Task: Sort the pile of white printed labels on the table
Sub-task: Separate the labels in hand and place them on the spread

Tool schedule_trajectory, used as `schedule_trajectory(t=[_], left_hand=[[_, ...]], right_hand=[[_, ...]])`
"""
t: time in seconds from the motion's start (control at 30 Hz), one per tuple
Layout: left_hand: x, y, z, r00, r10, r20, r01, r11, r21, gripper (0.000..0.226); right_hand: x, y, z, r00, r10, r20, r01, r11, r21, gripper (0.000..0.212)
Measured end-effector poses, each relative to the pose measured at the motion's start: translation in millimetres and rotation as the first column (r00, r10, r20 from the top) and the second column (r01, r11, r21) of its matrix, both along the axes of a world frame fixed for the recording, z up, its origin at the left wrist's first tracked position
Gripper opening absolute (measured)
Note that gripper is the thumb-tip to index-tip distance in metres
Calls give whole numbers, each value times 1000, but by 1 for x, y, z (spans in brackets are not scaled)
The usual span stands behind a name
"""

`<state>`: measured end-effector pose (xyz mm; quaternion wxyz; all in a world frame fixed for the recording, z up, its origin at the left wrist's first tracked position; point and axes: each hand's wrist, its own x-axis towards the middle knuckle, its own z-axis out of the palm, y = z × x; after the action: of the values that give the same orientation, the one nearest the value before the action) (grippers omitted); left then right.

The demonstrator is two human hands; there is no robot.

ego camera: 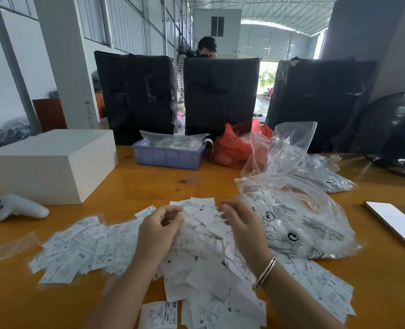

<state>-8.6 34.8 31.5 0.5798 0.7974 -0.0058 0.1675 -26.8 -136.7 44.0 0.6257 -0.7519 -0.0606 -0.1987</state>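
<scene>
I am leaning over a wooden table, my left hand curling its fingers around a few white labels from the pile beneath — my right hand is hovering blurred, its grip unclear.

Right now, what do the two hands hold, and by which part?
Left hand pinches white labels from the pile's top; the right hand's hold is blurred, cannot tell.

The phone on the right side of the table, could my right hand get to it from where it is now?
Probably yes. The phone lies face up on bare table, nothing on it. The right hand would only need to pass over the clear plastic bags between them.
</scene>
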Motion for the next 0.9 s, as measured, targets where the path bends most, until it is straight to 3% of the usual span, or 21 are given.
schedule_trajectory(t=[0.13, 0.23, 0.3, 0.4, 0.5, 0.63, 0.77, 0.9], left_hand=[[2, 10, -2, 979, 159, 131, -191, 939, 287, 12], [3, 15, -6, 967, 209, 147, -255, 836, 486, 20], [4, 16, -7, 956, 239, 170, -293, 751, 592, 24], [5, 13, -7, 953, 243, 180, -301, 727, 617, 25], [4, 9, -10, 960, 203, 193, -280, 728, 626, 22], [4, 7, -12, 969, 156, 193, -244, 732, 636, 18], [4, 5, -14, 969, 110, 221, -228, 740, 633, 14], [1, 0, -16, 959, 31, 283, -209, 751, 626, 14]], right_hand=[[25, -44, 18, 912, -360, 194, 384, 918, -98, 16], [47, -85, 16, 854, -503, 134, 518, 796, -314, 24], [58, -109, 11, 837, -545, 48, 486, 702, -520, 26], [64, -124, 4, 849, -521, -93, 252, 553, -794, 23], [64, -123, -3, 836, -526, -156, 109, 438, -892, 30], [62, -119, -1, 847, -516, -129, 177, 501, -847, 15], [58, -121, -2, 837, -533, -125, 247, 571, -783, 13], [57, -126, -2, 846, -520, -117, 256, 588, -767, 38]])
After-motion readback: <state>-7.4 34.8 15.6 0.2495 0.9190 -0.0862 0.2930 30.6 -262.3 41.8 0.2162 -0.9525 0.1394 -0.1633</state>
